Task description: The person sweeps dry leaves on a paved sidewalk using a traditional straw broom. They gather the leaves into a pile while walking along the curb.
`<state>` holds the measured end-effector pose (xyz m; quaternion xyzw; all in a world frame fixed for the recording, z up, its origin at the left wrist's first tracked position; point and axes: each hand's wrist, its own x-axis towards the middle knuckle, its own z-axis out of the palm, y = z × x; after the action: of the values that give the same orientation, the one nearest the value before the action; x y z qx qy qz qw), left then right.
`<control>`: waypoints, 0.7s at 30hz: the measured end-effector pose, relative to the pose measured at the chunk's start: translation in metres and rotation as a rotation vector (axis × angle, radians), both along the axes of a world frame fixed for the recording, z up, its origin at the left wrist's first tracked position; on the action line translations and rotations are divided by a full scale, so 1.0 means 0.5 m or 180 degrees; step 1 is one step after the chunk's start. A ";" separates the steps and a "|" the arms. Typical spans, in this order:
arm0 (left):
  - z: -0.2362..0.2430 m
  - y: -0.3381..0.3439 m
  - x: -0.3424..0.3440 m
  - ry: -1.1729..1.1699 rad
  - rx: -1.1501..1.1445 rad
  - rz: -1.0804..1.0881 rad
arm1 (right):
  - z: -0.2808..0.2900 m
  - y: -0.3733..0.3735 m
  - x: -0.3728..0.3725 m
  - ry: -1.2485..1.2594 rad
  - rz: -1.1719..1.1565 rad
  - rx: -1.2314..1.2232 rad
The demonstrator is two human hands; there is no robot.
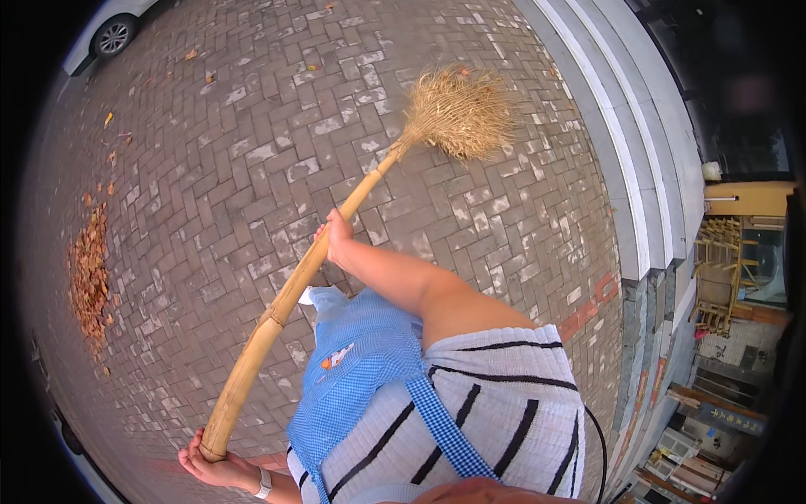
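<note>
One straw broom point(294, 288), slanting over brick paving point(243, 109): right hand point(337, 235), grip closed round the handle point(245, 367) nearer the bristles point(466, 115), presumably to steer; left hand point(206, 467), grip wrapped round the butt point(215, 452), likely for leverage. I can't tell whether the bristles touch down.

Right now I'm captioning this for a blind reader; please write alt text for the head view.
A person's left hand and right hand grip a straw broom over brick paving, the left at its handle's end, the right partway along. A pile of brown leaves lies at left; pale steps are at right.
</note>
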<state>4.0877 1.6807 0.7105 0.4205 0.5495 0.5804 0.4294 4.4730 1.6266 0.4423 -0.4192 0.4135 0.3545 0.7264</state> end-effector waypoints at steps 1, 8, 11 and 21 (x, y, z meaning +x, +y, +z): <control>-0.011 0.008 -0.036 -0.0012 -0.0027 0.0209 | -0.015 0.064 -0.026 -0.0048 0.0214 0.0034; -0.012 -0.012 -0.193 -0.0079 -0.0190 0.1876 | -0.057 0.461 -0.294 -0.0201 0.2031 0.0067; -0.001 -0.028 -0.202 0.0059 -0.0175 0.2505 | -0.063 0.610 -0.436 -0.0092 0.2791 0.0102; -0.227 -0.009 0.003 0.1297 0.0710 0.3639 | -0.092 0.986 -0.636 -0.0091 0.4884 0.0656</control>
<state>4.0890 1.6762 0.5971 0.2042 0.6949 0.6807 -0.1099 4.1551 2.1197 0.3965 -0.5232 -0.0372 0.7897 0.3182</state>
